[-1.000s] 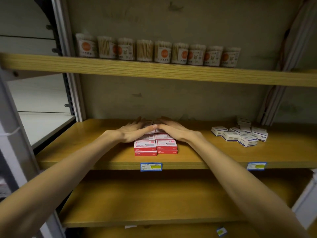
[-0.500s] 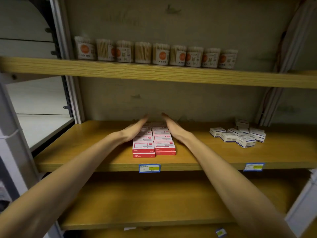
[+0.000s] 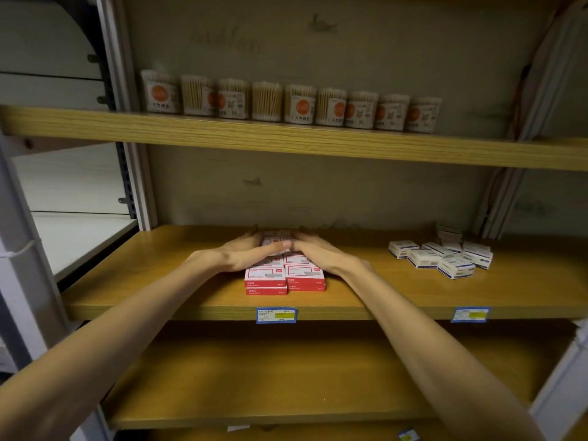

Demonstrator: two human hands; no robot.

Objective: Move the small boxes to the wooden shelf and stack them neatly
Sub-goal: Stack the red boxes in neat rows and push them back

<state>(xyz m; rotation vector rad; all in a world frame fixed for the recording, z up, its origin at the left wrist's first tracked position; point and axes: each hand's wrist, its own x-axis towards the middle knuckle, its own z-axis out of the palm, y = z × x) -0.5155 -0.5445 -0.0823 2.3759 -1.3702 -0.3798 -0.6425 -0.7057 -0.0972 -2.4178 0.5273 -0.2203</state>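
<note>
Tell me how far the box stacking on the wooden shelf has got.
Done: the red-and-white boxes sit two high in two rows on the middle shelf. In hand: the left hand and right hand lie flat on top, squaring them. Left: the white-and-blue boxes to the right lie loose and crooked.

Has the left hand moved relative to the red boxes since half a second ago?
Yes. The left hand has come inward from the left side of the red boxes to lie over their top, fingertips nearly meeting the right hand.
</note>
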